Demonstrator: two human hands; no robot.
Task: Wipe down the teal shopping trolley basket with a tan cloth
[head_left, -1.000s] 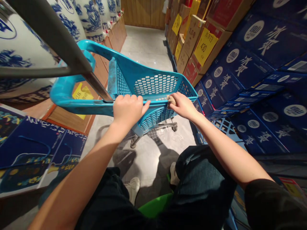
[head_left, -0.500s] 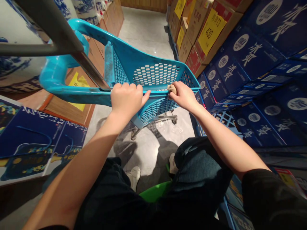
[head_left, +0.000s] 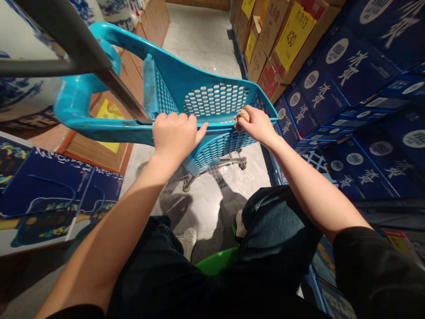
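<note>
Blue cartons (head_left: pixel 335 75) to the right of the turquoise shopping cart (head_left: pixel 175 79), brown boxes (head_left: pixel 272 26) with yellow price sheets (head_left: pixel 295 40) farther ahead, blue-and-white jars (head_left: pixel 29 106) to its left, grey metal bar (head_left: pixel 76 40) across its handle end. Jars cut off by the view's edge; something green (head_left: pixel 219 261) low down, too covered to make out. Tan, crumpled cloth (head_left: pixel 238 119) mostly hidden inside the tightly curled right hand (head_left: pixel 257 122), at the cart's near rim; left hand (head_left: pixel 175 133) closed over that rim. Cart on pale floor (head_left: pixel 229 186), sides pierced with small holes, grimy along the rim

Stacked blue boxes (head_left: pixel 360 46) beside cartons (head_left: pixel 272 24) bearing yellow signs (head_left: pixel 295 39)
</note>
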